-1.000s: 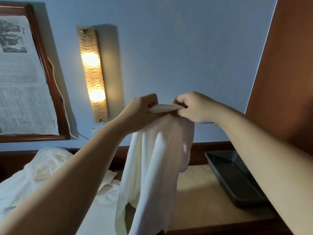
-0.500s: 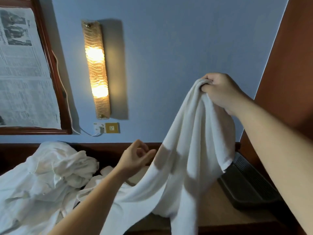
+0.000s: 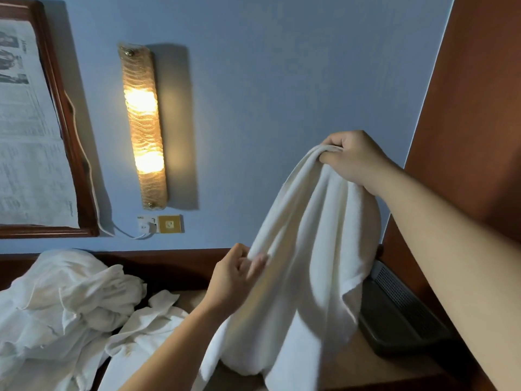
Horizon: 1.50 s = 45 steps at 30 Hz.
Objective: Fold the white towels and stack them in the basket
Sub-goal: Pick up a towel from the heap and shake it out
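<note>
Head view shows the surface point(image 3: 366, 359) carrying a heap of unfolded towels point(image 3: 64, 303) at the left and the dark basket point(image 3: 400, 314) at the right. Between them the white towel point(image 3: 307, 263) hangs with its long axis near vertical, its top bunched in the clamped grip of the right hand point(image 3: 352, 156). The left hand point(image 3: 234, 275), lower and nearer the hanging edge, seems to pinch a fold there, though blur hides the fingertips.

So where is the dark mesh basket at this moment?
In the head view the dark mesh basket sits low on the right, on the wooden tabletop beside the brown wall panel, partly hidden behind the hanging white towel.
</note>
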Motion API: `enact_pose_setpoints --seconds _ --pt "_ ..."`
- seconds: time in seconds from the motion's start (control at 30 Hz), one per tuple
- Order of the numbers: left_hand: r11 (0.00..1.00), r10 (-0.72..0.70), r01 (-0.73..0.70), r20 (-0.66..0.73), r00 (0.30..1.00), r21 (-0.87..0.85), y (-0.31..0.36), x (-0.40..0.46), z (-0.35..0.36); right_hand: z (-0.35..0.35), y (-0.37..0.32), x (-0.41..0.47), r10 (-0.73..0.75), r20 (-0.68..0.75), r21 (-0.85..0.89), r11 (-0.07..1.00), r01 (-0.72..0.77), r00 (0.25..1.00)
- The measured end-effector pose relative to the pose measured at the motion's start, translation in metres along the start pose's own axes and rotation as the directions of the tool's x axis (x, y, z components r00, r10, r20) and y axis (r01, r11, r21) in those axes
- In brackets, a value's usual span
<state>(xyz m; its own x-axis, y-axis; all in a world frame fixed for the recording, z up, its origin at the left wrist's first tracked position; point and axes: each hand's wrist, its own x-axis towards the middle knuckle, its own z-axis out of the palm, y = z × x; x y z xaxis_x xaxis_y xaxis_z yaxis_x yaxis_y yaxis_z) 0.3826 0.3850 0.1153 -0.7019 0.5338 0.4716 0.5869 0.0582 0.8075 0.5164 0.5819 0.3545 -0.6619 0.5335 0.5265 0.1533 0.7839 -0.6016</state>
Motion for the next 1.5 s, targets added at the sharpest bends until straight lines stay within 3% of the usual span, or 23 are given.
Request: enact_pose_setpoints --seconds 0.13,0.27,0.37,0.47,0.53,0.63,0.7,0.83,0.97,1.17,1.23,1.3,1.37,1.43,1.5 --pt "0.992 -0.05 0.036 0.114 0.992 0.121 -0.048 -0.026 -0.004 -0.007 0.029 0.004 0.035 -0.074 0.005 0.999 -0.035 0.997" --pt "0.988 -0.034 0.039 -0.041 0.999 0.152 -0.053 -0.005 -0.034 -0.006 0.062 0.008 0.069 -0.048 -0.208 0.975 -0.077 0.996" --pt "0.974 0.108 -0.085 -0.102 0.989 0.212 -0.01 0.039 -0.064 0.006 0.069 0.009 0.12 0.087 -0.378 0.922 -0.079 0.989" --pt "0.927 0.254 -0.217 -0.086 0.963 0.307 0.049 0.079 -0.082 0.028 0.048 0.003 0.22 0.335 -0.458 0.888 -0.046 0.916" --pt "0.884 0.314 -0.271 -0.056 0.948 0.38 0.085 0.1 -0.088 0.043 0.024 -0.004 0.231 0.495 -0.355 0.934 -0.048 0.838" --pt "0.82 0.379 -0.328 -0.015 0.925 0.47 0.128 0.122 -0.091 0.063 -0.009 -0.012 -0.037 0.676 0.139 0.987 -0.078 0.736" --pt "0.791 0.373 -0.321 0.006 0.928 0.521 0.144 0.129 -0.093 0.069 -0.024 -0.009 -0.14 0.647 0.306 0.948 -0.087 0.75" --pt "0.835 0.309 -0.259 -0.025 0.951 0.486 0.139 0.125 -0.111 0.069 -0.033 0.005 -0.14 0.356 0.225 0.973 0.061 0.924" --pt "0.908 0.107 -0.12 0.054 0.993 0.402 0.087 0.101 -0.118 0.066 -0.04 0.008 -0.166 0.247 0.233 0.966 0.107 0.955" --pt "0.971 -0.119 0.117 -0.002 0.993 0.21 -0.011 0.055 -0.119 0.056 -0.032 0.011 -0.114 0.101 0.375 0.924 0.068 0.988" --pt "0.969 -0.193 0.193 -0.016 0.981 0.156 -0.027 0.043 -0.124 0.047 -0.019 0.014 -0.078 0.104 0.329 0.943 0.04 0.991" --pt "0.97 -0.198 0.203 -0.046 0.979 0.132 -0.025 0.042 -0.134 0.042 -0.008 0.012 -0.025 0.196 0.189 0.982 -0.013 0.98" --pt "0.976 -0.114 0.128 -0.085 0.99 0.178 -0.004 0.052 -0.143 0.043 0.001 0.008 0.049 0.35 0.021 0.998 -0.059 0.936" --pt "0.974 0.007 0.014 -0.092 0.996 0.225 0.031 0.065 -0.15 0.049 -0.003 -0.002 0.106 0.531 -0.14 0.989 -0.036 0.84" --pt "0.955 0.129 -0.116 -0.029 0.991 0.272 0.069 0.077 -0.151 0.061 -0.019 -0.015 0.112 0.669 -0.13 0.991 -0.032 0.735"
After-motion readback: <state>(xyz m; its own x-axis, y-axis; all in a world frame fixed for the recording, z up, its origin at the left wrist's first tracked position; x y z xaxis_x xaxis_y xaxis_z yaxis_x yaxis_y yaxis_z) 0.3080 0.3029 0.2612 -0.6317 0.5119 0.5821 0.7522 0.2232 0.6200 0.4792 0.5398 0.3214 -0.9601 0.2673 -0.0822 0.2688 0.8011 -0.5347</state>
